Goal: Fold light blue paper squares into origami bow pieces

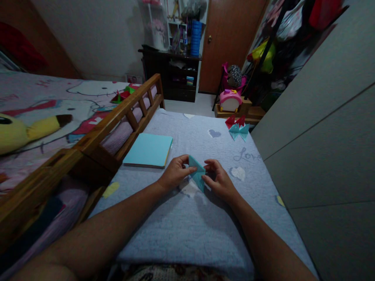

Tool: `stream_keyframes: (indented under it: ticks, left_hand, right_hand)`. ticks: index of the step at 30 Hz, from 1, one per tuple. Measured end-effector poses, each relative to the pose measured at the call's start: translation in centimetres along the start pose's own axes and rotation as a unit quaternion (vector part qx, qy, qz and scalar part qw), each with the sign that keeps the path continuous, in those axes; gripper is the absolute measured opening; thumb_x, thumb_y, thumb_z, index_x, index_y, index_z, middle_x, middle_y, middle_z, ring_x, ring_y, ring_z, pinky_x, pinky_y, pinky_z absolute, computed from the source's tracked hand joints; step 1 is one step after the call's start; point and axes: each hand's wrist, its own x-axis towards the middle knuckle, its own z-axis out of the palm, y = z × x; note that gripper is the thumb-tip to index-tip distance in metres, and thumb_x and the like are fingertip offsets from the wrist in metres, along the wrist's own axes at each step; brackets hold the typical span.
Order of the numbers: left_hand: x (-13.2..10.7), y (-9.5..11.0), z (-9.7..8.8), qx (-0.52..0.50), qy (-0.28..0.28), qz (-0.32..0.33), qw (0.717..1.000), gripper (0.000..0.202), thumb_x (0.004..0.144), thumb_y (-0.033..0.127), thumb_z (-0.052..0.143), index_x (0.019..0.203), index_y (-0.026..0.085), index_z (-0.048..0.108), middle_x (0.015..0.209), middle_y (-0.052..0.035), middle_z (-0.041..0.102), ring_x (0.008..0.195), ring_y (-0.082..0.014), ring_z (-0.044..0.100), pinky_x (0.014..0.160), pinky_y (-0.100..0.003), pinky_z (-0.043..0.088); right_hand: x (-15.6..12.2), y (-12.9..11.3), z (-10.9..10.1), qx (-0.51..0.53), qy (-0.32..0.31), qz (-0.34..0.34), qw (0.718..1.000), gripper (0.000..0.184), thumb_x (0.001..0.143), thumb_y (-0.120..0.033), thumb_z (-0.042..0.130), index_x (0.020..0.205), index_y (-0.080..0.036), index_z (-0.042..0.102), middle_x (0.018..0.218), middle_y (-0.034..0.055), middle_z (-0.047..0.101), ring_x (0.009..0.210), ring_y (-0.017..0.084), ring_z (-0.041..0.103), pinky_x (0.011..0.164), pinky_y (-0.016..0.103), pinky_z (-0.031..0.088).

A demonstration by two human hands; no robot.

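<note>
A folded teal paper piece (197,174) stands up between my two hands over the light blue bedspread (187,226). My left hand (175,172) pinches its left side with thumb and fingers closed. My right hand (218,178) grips its right edge, fingers curled. A stack of teal square paper (148,150) lies just left of my left hand. Further back on the right sit finished folded shapes, teal (239,131) and red (235,121).
A wooden bed rail (123,113) runs along the left, with a cartoon-print bed and a yellow plush toy (26,130) beyond it. A grey wardrobe (322,128) walls the right side. A dark dresser, a door and toys stand at the far end.
</note>
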Motion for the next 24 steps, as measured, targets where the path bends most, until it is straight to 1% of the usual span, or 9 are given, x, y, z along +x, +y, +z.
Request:
stream_keyframes:
  ticks: [3,6,8,11,14,16,18,20,24]
  left_hand:
    - [0.0,0.2,0.2,-0.086,0.054,-0.012,0.995,0.022,0.069,0.03,0.079,0.077,0.015,0.065,0.074,-0.0009,0.067,0.066,-0.0128,0.059,0.062,-0.023,0.047]
    - [0.1,0.1,0.3,-0.169,0.093,-0.03,0.981,0.026,0.065,0.028,0.082,0.079,0.016,0.064,0.073,0.0019,0.065,0.065,-0.0104,0.059,0.059,-0.02,0.048]
    - [0.2,0.0,0.3,-0.236,0.098,-0.054,0.965,0.025,0.065,0.023,0.083,0.079,0.015,0.064,0.076,0.0021,0.066,0.068,-0.0101,0.062,0.063,-0.02,0.052]
    - [0.4,-0.1,0.4,-0.336,0.103,-0.11,0.93,0.023,0.066,0.014,0.08,0.081,0.015,0.063,0.08,0.0015,0.068,0.072,-0.0102,0.065,0.07,-0.023,0.057]
    - [0.5,-0.1,0.4,-0.373,0.089,-0.166,0.909,0.02,0.07,0.01,0.077,0.084,0.015,0.065,0.081,0.0001,0.069,0.069,-0.0094,0.063,0.064,-0.02,0.055]
    - [0.6,-0.3,0.5,-0.372,0.065,-0.177,0.909,0.019,0.07,0.013,0.078,0.085,0.015,0.066,0.079,-0.0003,0.068,0.065,-0.0087,0.061,0.056,-0.018,0.05]
    - [0.6,-0.4,0.7,-0.367,0.042,-0.16,0.915,0.022,0.068,0.016,0.08,0.084,0.015,0.065,0.078,0.0003,0.067,0.064,-0.0088,0.06,0.053,-0.017,0.046]
    - [0.4,-0.4,1.1,-0.354,0.021,-0.142,0.924,0.026,0.065,0.019,0.082,0.082,0.017,0.063,0.077,0.0013,0.066,0.066,-0.0093,0.06,0.056,-0.018,0.046]
    - [-0.1,-0.5,1.8,-0.327,-0.003,-0.139,0.935,0.035,0.061,0.022,0.086,0.079,0.018,0.055,0.081,0.0021,0.066,0.066,-0.0087,0.06,0.061,-0.019,0.047]
  right_hand:
    - [0.1,0.4,0.0,0.076,-0.014,0.016,0.997,0.05,0.079,-0.032,0.066,0.123,-0.025,0.045,0.097,0.0025,0.063,0.088,0.018,0.063,0.079,0.034,0.051]
    - [0.2,0.7,0.1,0.083,-0.011,0.038,0.996,0.046,0.076,-0.033,0.069,0.117,-0.024,0.049,0.102,0.0036,0.063,0.086,0.017,0.062,0.077,0.032,0.051]
    - [0.3,0.7,0.1,0.093,0.002,0.055,0.994,0.039,0.075,-0.033,0.07,0.109,-0.024,0.053,0.101,0.0032,0.063,0.083,0.016,0.061,0.075,0.031,0.052]
    - [0.4,0.6,0.2,0.147,0.015,0.082,0.986,0.033,0.074,-0.032,0.071,0.102,-0.023,0.056,0.094,0.0013,0.065,0.073,0.014,0.059,0.066,0.028,0.051]
    - [0.5,0.6,0.5,0.202,0.01,0.094,0.975,0.03,0.074,-0.03,0.074,0.099,-0.023,0.059,0.084,-0.0012,0.065,0.065,0.011,0.056,0.059,0.024,0.048]
    - [0.5,0.6,0.7,0.22,-0.007,0.089,0.971,0.027,0.074,-0.03,0.075,0.096,-0.022,0.061,0.082,-0.0019,0.063,0.063,0.011,0.055,0.058,0.024,0.048]
    - [0.5,0.4,0.9,0.225,-0.021,0.08,0.971,0.024,0.074,-0.03,0.075,0.093,-0.023,0.062,0.08,-0.0025,0.061,0.063,0.011,0.054,0.059,0.025,0.048]
    - [0.4,0.1,1.1,0.216,-0.018,0.068,0.974,0.023,0.074,-0.031,0.075,0.091,-0.023,0.062,0.075,-0.004,0.058,0.062,0.011,0.053,0.059,0.026,0.048]
    - [0.1,-0.7,0.9,0.174,0.015,0.059,0.983,0.018,0.078,-0.034,0.074,0.085,-0.023,0.061,0.066,-0.0054,0.055,0.057,0.011,0.05,0.055,0.026,0.042]
